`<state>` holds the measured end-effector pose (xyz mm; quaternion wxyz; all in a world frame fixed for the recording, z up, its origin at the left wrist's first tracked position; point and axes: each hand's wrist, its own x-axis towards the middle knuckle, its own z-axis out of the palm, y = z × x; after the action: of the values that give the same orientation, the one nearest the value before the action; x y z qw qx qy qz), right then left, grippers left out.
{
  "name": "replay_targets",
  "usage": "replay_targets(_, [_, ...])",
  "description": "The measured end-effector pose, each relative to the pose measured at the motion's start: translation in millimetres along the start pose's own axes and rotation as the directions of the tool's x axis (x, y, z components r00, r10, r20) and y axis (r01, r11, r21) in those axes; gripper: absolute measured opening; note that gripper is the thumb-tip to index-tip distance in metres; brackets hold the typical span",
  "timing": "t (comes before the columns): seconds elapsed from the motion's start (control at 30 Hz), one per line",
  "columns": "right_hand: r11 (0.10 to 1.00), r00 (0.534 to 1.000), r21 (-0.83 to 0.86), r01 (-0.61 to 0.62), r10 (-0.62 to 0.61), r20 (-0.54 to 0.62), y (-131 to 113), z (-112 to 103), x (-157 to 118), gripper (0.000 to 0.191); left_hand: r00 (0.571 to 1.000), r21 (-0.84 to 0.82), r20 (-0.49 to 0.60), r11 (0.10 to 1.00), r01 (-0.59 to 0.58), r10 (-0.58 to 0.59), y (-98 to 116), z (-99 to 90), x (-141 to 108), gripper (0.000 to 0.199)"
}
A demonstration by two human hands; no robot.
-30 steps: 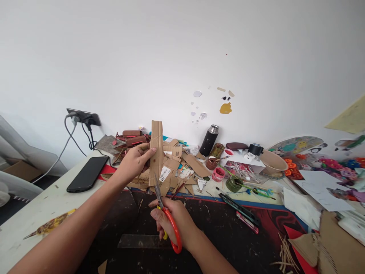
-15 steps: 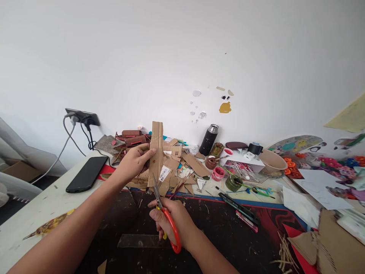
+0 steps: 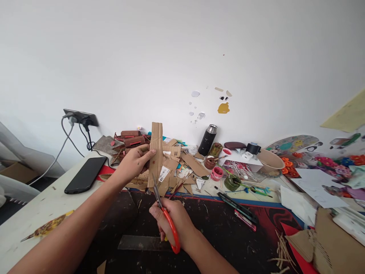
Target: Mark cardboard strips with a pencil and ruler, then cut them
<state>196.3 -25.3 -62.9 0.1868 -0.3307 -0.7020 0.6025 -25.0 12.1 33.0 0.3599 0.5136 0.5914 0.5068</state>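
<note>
My left hand pinches the left edge of a long brown cardboard strip, holding it upright above the desk. Around the handles of a pair of scissors with orange-red loops, my right hand is closed. The blades point up at the lower end of the strip and overlap it in view. Behind the strip lies a heap of cardboard scraps, one with a white barcode label. A clear ruler-like strip rests on the dark mat below my hands.
A black phone lies at the left. Toward the wall stand a black flask and paint pots, one pink, one green. A dark utility knife rests on the mat; more cardboard sits at the right.
My right hand has closed on the scissors' handles, bringing the blades together. My left hand and the strip stay nearly in place; the whole view shifts slightly.
</note>
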Motion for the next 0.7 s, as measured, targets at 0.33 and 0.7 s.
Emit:
replay_targets(0.33, [0.997,0.999,-0.079,-0.019,0.016,-0.043,-14.5,2.0,-0.6,0.054,1.000,0.004,0.000,1.000,0.000,0.000,1.4,1.5,0.4,0.049])
replay_targets(0.7, [0.987,0.995,-0.157,-0.027,0.011,-0.104,-5.3,7.9,3.8,0.046,1.000,-0.001,-0.010,1.000,0.018,-0.018,-0.4,2.0,-0.1,0.052])
